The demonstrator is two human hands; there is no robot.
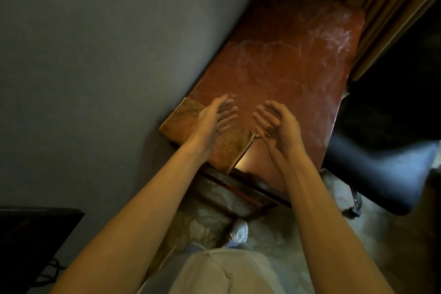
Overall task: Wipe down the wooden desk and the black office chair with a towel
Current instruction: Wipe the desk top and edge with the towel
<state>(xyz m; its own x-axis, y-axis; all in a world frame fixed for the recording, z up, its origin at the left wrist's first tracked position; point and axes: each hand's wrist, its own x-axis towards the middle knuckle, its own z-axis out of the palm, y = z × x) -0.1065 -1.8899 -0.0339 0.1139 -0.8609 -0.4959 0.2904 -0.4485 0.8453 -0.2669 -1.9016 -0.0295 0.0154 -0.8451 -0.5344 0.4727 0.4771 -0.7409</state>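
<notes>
The wooden desk is reddish brown with pale dusty smears over its far half. A folded brownish towel lies flat on the desk's near left corner, against the wall. My left hand hovers just above the towel, fingers straight and apart, palm turned inward. My right hand is held beside it over bare desk, palm facing the left hand, fingers spread and holding nothing. The black office chair stands at the desk's right side, its padded seat edge in view.
A grey wall runs along the desk's left side. Tan curtains hang at the far right. A dark cabinet or screen sits at lower left with cables. My shoe rests on the pale floor below the desk's front edge.
</notes>
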